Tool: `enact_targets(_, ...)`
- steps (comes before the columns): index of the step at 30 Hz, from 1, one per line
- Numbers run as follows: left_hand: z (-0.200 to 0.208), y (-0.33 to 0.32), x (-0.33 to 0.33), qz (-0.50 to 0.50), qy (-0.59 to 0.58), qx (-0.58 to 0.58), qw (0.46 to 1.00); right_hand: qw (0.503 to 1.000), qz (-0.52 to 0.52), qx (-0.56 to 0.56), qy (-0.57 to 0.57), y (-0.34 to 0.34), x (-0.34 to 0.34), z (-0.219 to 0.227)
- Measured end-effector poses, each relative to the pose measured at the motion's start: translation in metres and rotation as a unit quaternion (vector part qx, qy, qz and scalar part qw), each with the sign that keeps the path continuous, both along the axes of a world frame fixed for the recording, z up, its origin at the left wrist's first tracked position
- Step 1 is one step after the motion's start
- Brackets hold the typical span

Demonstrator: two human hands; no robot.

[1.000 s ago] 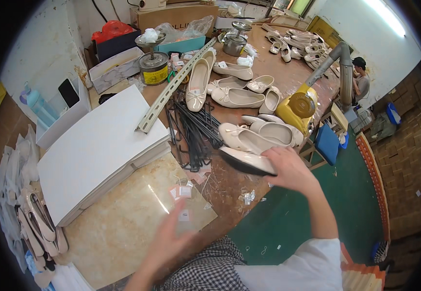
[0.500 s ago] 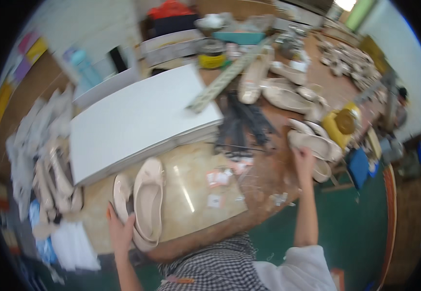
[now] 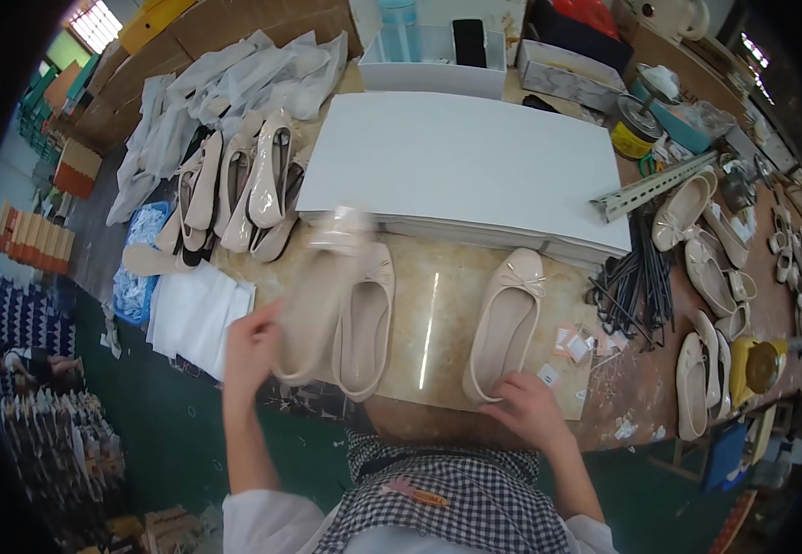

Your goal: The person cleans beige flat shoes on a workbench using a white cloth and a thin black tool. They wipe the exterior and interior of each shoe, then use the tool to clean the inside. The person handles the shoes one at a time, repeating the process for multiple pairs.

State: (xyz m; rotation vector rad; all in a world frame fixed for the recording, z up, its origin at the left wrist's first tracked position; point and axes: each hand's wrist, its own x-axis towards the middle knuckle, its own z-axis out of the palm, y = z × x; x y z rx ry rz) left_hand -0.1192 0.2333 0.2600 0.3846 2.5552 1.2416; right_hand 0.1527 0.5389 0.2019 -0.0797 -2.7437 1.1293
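Observation:
My left hand (image 3: 251,351) is closed on the heel end of a beige ballet flat (image 3: 307,319), which is smeared by motion and tilted. Right beside it, a second beige flat (image 3: 364,332) with a bow lies sole down on the marbled mat (image 3: 433,369). Farther right on the mat, a third flat (image 3: 509,323) with a bow points its toe away from me. The thumb and fingers of my right hand (image 3: 526,406) pinch that shoe's heel.
A stack of white board (image 3: 466,157) lies behind the shoes. More flats (image 3: 253,185) lean together at left, near white sheets (image 3: 200,309). On the right are black ties (image 3: 636,277), a metal angle bar (image 3: 655,185), further beige flats (image 3: 692,383) and a yellow container (image 3: 756,365).
The view has swung left. My right hand has come from the flats at the right to a flat on the mat. The flat in my left hand now blurs with motion.

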Motion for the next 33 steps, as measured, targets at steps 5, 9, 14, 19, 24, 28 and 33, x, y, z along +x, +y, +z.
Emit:
enact_targets(5, -0.033, -0.037, 0.029, 0.017, 0.121, -0.156, 0.98, 0.955, -0.262, -0.14, 0.015, 0.011, -0.028, 0.007)
enact_targets(9, -0.025, 0.037, 0.063, -0.108, 0.015, -0.098, 0.989, 0.938, -0.296, -0.156, -0.091, 0.018, -0.027, -0.01)
enact_targets(14, 0.027, 0.156, 0.003, -0.225, 0.255, -0.099, 0.935, 0.937, -0.323, -0.1, -0.083, 0.034, -0.01, -0.022)
enact_targets(19, -0.024, 0.283, -0.099, -0.185, 0.401, -0.203, 0.874, 0.95, -0.255, -0.154, -0.097, 0.028, -0.026, 0.009)
enact_targets(24, -0.042, 0.303, -0.097, -0.166, 0.411, -0.105, 0.89, 0.93, -0.314, -0.191, -0.019, 0.028, -0.004, 0.023)
enact_targets(28, -0.01, 0.278, -0.012, -0.294, 0.355, 0.08, 0.884, 0.812, -0.358, -0.42, 0.187, 0.01, -0.031, 0.05)
enact_targets(33, 0.019, 0.198, 0.091, -0.426, 0.258, 0.25, 0.83, 0.596, -0.206, -0.774, 0.058, 0.009, -0.009, 0.01)
